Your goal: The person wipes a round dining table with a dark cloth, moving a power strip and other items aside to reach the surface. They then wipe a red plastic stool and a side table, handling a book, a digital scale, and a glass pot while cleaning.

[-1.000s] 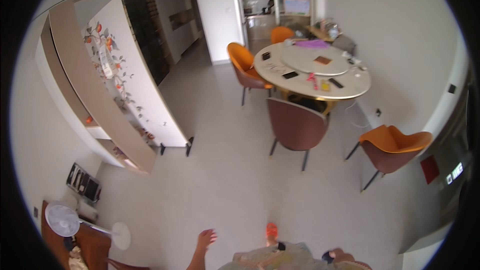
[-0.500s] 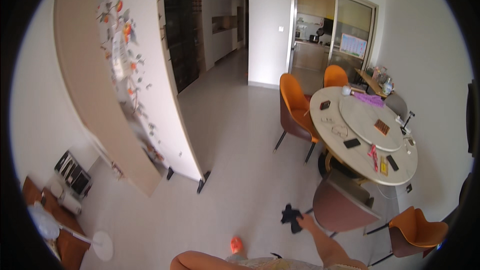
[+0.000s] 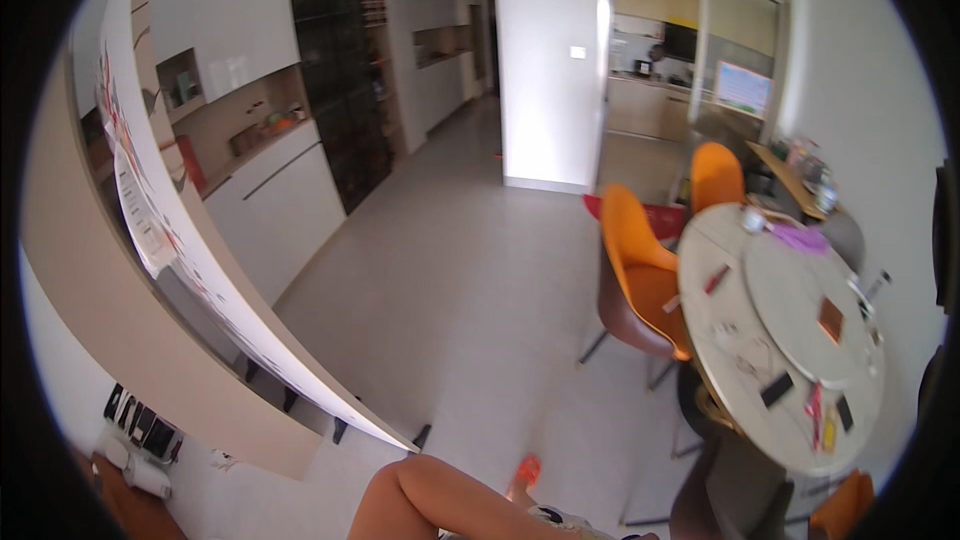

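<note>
My bent left arm [image 3: 425,500] shows at the lower edge, with its hand out of view. Nothing of my right hand can be seen. Ahead of the arm is my foot in an orange-red slipper [image 3: 528,471] on the grey floor. To the right stands a round marble-look table [image 3: 715,340] with a raised turntable [image 3: 790,310]. Scattered on it are a black phone [image 3: 776,389], a purple cloth [image 3: 800,237], a red-pink item [image 3: 815,415] and a brown block [image 3: 831,320].
Orange chairs [image 3: 632,270] and a dark chair [image 3: 735,490] surround the table. On the left, a tall white folding screen [image 3: 230,330] stands on black feet beside a beige panel [image 3: 120,340]. White cabinets [image 3: 275,210] line the passage behind it. A glass-doored kitchen [image 3: 650,110] lies beyond.
The view has swung and moved forward, bringing the screen and table closer. My right hand, earlier holding a black item beside the dark chair, has left the picture.
</note>
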Demonstrator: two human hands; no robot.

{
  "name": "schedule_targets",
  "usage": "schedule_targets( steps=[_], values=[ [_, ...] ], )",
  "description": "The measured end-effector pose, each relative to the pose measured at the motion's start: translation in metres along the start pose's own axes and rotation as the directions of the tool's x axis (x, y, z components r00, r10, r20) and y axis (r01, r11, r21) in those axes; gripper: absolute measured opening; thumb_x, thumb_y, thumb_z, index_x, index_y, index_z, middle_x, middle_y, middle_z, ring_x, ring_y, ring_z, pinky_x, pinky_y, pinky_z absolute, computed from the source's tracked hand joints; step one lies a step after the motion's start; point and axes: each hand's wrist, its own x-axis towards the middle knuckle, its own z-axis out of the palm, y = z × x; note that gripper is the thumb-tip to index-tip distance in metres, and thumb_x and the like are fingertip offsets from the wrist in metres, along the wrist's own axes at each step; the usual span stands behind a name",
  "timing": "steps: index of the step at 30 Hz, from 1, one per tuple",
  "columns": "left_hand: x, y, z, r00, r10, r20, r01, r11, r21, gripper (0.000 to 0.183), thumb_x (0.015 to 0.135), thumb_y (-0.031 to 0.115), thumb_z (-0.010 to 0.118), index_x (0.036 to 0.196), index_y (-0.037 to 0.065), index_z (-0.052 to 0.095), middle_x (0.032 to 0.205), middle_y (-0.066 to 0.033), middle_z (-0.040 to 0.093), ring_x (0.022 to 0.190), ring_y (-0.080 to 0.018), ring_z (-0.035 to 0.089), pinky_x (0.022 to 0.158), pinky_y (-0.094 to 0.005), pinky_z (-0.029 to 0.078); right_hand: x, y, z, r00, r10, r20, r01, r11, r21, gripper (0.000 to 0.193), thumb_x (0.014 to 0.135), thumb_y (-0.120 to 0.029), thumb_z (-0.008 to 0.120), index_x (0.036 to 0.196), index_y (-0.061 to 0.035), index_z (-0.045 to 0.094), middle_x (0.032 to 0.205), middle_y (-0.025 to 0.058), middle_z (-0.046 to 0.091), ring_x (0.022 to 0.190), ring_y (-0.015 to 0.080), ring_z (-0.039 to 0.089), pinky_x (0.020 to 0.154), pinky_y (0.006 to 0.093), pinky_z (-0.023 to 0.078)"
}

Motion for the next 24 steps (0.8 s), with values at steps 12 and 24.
schedule_targets(
  steps=[12,24],
  values=[
    [-0.094,-0.128,-0.376,0.991,0.118,-0.062,-0.101,0.969,0.224,0.023,0.085,0.025,0.056,0.1,0.008,0.061,0.106,-0.0096,0.056,0.1,-0.0261,0.053,0.089,-0.0427,0.042,0.191,-0.533,-0.453,0.594,-0.56,-0.577,0.715,0.697,0.059,0.042,0.076,-0.037,0.063,0.087,0.0036,0.063,0.086,0.025,0.065,0.086,0.0418,0.063,0.075,0.0456,0.05],
    [-0.186,-0.259,-0.768,0.976,0.201,0.081,-0.215,0.947,0.239,0.026,0.082,0.031,0.056,0.1,0.012,0.06,0.103,-0.0075,0.054,0.099,-0.0266,0.05,0.087,-0.0453,0.041,0.345,-0.714,-0.589,0.846,-0.455,-0.279,0.522,0.815,0.252,0.051,0.076,-0.045,0.063,0.092,0.0032,0.068,0.09,0.0242,0.067,0.092,0.0384,0.064,0.079,0.0449,0.049]
  ],
)
